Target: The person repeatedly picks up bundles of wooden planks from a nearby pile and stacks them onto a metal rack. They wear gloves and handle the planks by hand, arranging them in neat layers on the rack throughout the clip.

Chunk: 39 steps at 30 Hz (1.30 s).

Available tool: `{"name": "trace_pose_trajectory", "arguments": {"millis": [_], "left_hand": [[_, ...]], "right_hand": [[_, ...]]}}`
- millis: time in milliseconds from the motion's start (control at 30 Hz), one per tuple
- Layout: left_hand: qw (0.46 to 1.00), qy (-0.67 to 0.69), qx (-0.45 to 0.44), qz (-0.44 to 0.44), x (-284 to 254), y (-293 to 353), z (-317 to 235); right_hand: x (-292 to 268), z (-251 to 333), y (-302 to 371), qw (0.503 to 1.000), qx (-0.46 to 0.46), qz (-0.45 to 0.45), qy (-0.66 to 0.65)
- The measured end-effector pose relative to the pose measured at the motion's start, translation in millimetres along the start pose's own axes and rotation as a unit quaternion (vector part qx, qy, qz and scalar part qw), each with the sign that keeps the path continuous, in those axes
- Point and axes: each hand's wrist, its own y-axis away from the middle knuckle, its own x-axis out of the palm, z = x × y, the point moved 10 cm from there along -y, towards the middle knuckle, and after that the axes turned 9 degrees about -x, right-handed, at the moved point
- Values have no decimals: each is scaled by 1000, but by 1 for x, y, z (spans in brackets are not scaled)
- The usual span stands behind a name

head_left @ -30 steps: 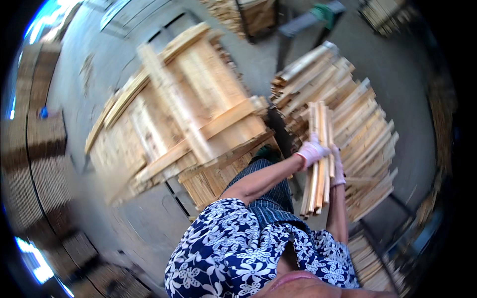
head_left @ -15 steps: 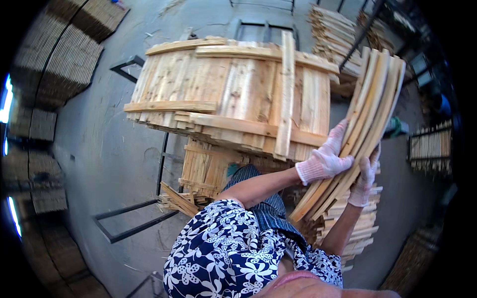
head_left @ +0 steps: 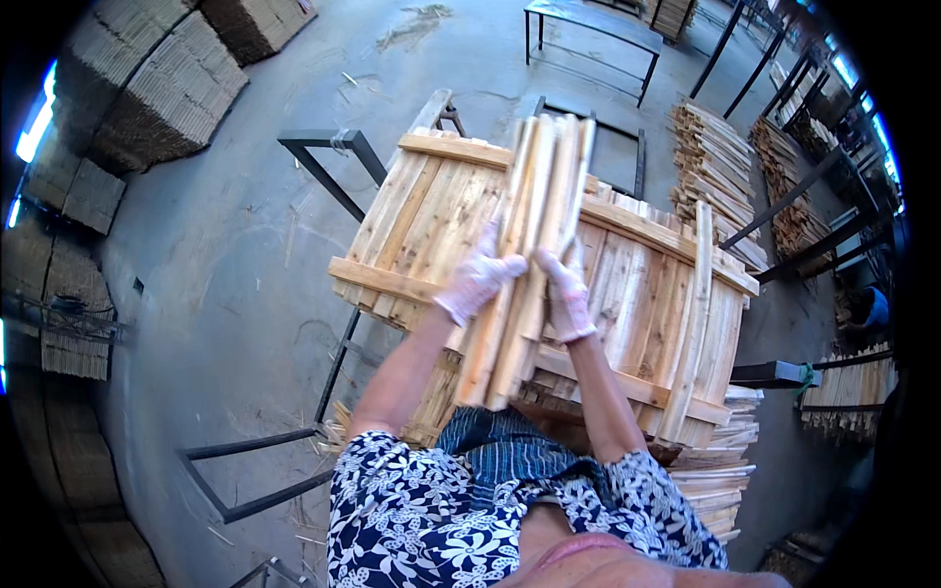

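A bundle of long, narrow wooden slats (head_left: 534,225) is held between my two gloved hands, above the middle of a waist-high stack of boards. My left hand (head_left: 478,279) grips the bundle's left side, thumb across the front. From the other side my right hand (head_left: 566,294) clasps it at about the same height. The slats stand nearly lengthwise to me, tilted slightly. Under them lie pale wooden boards (head_left: 627,294) side by side, with crosswise strips (head_left: 461,149) along the far and near edges. One loose slat (head_left: 691,323) lies across the boards at the right.
Black metal frames (head_left: 338,147) stick out left of the stack, and another frame (head_left: 250,510) lies lower left. Piles of slats (head_left: 720,176) lie far right, with more slats (head_left: 706,490) near right. Tall wood stacks (head_left: 176,93) line the left; a metal table (head_left: 593,24) stands far back.
Both hands have carried the slat bundle from the right side leftward over the middle of the boards. The view has shifted, too, and the bundle stands more upright.
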Motion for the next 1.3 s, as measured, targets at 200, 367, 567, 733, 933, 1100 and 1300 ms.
{"name": "trace_pose_trajectory", "arguments": {"millis": [200, 367, 567, 733, 933, 1100, 1300], "left_hand": [[996, -55, -46, -51, -199, -48, -11], [978, -93, -152, -111, -315, -57, 18], [928, -294, -114, -200, -307, -45, 0], [739, -601, -206, -222, -275, -38, 18], [753, -614, -80, -225, -271, -44, 11], [713, -643, -10, -280, -239, -24, -30], [817, -529, -50, -224, -182, -23, 1]], "right_hand": [[27, -142, -84, 958, 61, -82, 266], [-21, -155, -86, 908, 79, -114, 395], [-63, -123, -56, 917, 106, -144, 356], [-87, -116, -36, 894, 69, -230, 378], [2, -51, -48, 576, -139, -58, 803], [52, -114, -86, 712, 82, -25, 697], [31, -169, -109, 757, 81, -46, 647]]}}
